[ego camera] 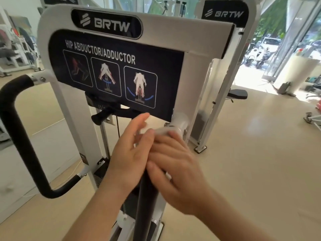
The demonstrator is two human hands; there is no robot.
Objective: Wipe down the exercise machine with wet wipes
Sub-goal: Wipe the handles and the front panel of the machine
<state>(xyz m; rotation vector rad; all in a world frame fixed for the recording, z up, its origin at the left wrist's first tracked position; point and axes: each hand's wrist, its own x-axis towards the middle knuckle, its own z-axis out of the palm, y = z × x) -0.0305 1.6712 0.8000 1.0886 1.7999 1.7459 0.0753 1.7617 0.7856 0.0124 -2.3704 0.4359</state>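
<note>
Across the middle of the view stands the white-framed exercise machine [199, 70], close in front of the person. A large black instruction panel [161, 66] headed HIP ABDUCTOR/ADDUCTOR fills its upper part, with a black BRTW logo plate [106, 23] above it. A second white machine [225, 13] with the same logo stands farther off to the right, on a pale beige floor [251, 153].

On the left side of the near machine a black padded handle [15, 119] curves down and back to the frame. Nearer and lower, a black padded bar [147, 197] rises from the bottom edge of the view towards a white hub [179, 121] just under the panel's right corner. A black lever [102, 116] juts out below the panel, to the left of the hub.

Both hands meet at the top of this bar. The left hand [128, 153] lies against its left side with fingers nearly straight and pointing away, closing on nothing. The right hand [175, 164] lies over the bar from the right, its fingers bent across the padding and touching the left hand.

The wet wipe [161, 132], white and blurred, is bunched under the right fingertips at the bar's far end, just below the hub. Blur hides how tightly it is gripped.
</note>
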